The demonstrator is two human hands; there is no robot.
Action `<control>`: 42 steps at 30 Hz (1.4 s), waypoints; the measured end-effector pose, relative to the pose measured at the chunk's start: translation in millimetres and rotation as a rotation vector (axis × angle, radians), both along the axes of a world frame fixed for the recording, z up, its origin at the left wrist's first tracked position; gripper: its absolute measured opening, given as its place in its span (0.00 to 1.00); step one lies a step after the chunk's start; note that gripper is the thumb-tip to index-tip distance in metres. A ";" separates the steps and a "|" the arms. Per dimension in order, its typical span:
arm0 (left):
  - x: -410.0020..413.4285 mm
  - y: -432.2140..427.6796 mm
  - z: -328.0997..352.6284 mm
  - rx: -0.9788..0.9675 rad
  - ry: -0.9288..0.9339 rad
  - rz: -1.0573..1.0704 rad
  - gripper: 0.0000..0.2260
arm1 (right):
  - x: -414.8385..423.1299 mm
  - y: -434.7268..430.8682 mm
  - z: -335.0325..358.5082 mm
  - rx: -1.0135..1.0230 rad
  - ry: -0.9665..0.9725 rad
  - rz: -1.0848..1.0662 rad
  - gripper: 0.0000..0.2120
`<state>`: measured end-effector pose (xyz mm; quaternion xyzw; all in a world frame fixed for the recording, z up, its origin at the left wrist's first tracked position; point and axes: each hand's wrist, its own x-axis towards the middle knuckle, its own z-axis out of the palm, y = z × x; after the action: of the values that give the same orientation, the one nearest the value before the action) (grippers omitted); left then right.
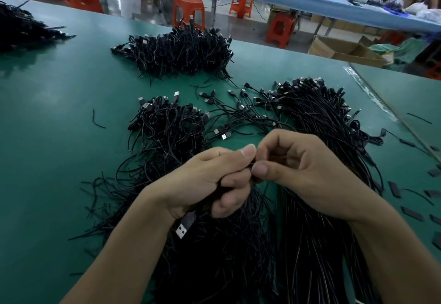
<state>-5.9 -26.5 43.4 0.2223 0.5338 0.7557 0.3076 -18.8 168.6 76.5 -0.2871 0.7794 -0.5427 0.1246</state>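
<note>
Two bare hands meet knuckle to knuckle at the centre of the frame, forearms coming up from the lower corners; the left hand (pixel 205 179) has its fingers curled tight round a thin black cable with a silver USB plug (pixel 185 226), the plug jutting out below the palm toward the lower left; the right hand (pixel 303 167) pinches a small black piece (pixel 253 166) between thumb and forefinger, its other fingers folded in; whether that piece is the cable's own end cannot be told; beneath both wrists lies a loose heap of straight black cables (pixel 310 256), running to the bottom edge; open green table top (pixel 59 136) spreads across the left; short flat black sleeve pieces (pixel 395 189) lie scattered near the right edge.
</note>
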 end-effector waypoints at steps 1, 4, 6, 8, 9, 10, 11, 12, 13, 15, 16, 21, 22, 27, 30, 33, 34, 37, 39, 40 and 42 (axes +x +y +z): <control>0.0 1.2 -0.2 -0.012 0.001 0.015 0.24 | 0.2 0.4 0.4 0.029 0.022 -0.022 0.07; -1.8 8.7 -2.3 -0.147 0.038 0.208 0.25 | 0.8 0.8 0.1 0.165 0.148 -0.111 0.05; -4.4 13.5 -6.0 -0.338 0.140 0.372 0.26 | 2.9 -1.5 -2.8 0.242 0.260 -0.176 0.07; -7.2 15.8 -8.8 -0.475 0.197 0.484 0.27 | 5.7 -7.9 -6.1 0.258 0.330 -0.236 0.08; -8.0 16.4 -9.6 -0.478 0.179 0.527 0.24 | 7.4 -12.1 -8.8 0.245 0.348 -0.253 0.09; -8.3 17.1 -9.4 -0.440 0.135 0.561 0.21 | 9.1 -16.3 -11.8 0.229 0.362 -0.273 0.09; -7.7 17.8 -8.7 -0.387 0.090 0.581 0.19 | 10.4 -20.4 -14.2 0.211 0.378 -0.295 0.09; -6.7 18.4 -7.8 -0.321 0.038 0.583 0.18 | 11.2 -24.7 -15.7 0.188 0.397 -0.314 0.09; -5.1 19.1 -7.0 -0.244 -0.031 0.557 0.17 | 12.3 -28.7 -16.6 0.162 0.419 -0.331 0.08; -2.4 22.1 -7.0 -0.060 -0.200 0.435 0.19 | 13.6 -34.8 -16.0 0.118 0.475 -0.361 0.06; -1.6 23.4 -7.4 -0.003 -0.245 0.370 0.24 | 13.4 -36.3 -14.9 0.104 0.500 -0.376 0.06; -4.0 30.4 -14.3 0.041 -0.251 0.348 0.35 | 6.4 -36.5 -13.8 0.036 0.478 -0.421 0.05; -4.9 31.5 -15.7 0.030 -0.256 0.373 0.34 | 4.4 -35.4 -14.0 0.043 0.484 -0.422 0.05; -7.4 28.0 -19.0 -0.161 -0.191 0.454 0.31 | -3.2 -26.6 -11.8 0.052 0.454 -0.372 0.04; -9.1 25.5 -18.8 -0.183 -0.190 0.466 0.27 | -7.3 -21.8 -9.4 0.059 0.442 -0.350 0.03; -11.8 25.1 -20.4 -0.176 -0.127 0.515 0.25 | -10.5 -19.9 -9.7 0.050 0.380 -0.339 0.03; -13.3 25.5 -21.8 -0.167 -0.109 0.527 0.25 | -11.3 -20.1 -10.2 0.037 0.351 -0.340 0.03; -14.3 24.1 -22.2 -0.120 -0.115 0.536 0.25 | -12.4 -23.2 -11.3 0.021 0.333 -0.346 0.03; -14.4 18.7 -20.8 -0.087 -0.135 0.569 0.25 | -12.6 -22.9 -13.4 0.022 0.307 -0.358 0.04; -14.8 14.6 -19.7 -0.066 -0.135 0.603 0.24 | -12.9 -20.3 -15.1 0.056 0.270 -0.377 0.07; -16.9 6.7 -18.8 -0.104 -0.081 0.692 0.26 | -13.0 -13.2 -19.8 0.268 0.181 -0.386 0.14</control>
<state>-22.7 -19.7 24.6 -0.0179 0.6027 0.7951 0.0652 -31.9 155.4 56.7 -0.1612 0.8927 -0.4205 -0.0151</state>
